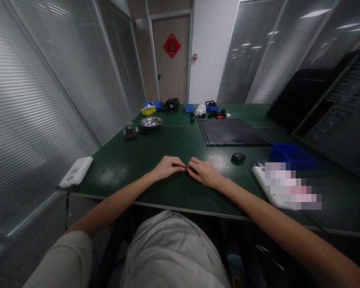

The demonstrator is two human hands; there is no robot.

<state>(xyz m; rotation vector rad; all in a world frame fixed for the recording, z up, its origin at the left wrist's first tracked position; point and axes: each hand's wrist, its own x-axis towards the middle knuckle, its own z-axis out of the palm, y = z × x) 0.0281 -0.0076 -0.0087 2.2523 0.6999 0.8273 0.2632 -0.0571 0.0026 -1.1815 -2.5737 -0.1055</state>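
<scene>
My left hand (167,167) and my right hand (204,172) meet just above the green table near its front edge. Both are closed in a pinch, fingertips almost touching. A tiny dark spot shows between the fingertips; what it is, I cannot make out. To the right of my right hand lies a round black object (238,157), apart from it. Beyond the hands, a flat dark panel (232,133) rests on the table.
White power-bank-like boxes sit at the left edge (77,172) and at the right (262,182), the latter partly blurred. A blue bin (294,155) stands at right. A metal bowl (151,123), a yellow tray (148,111) and a black device (172,105) are farther back.
</scene>
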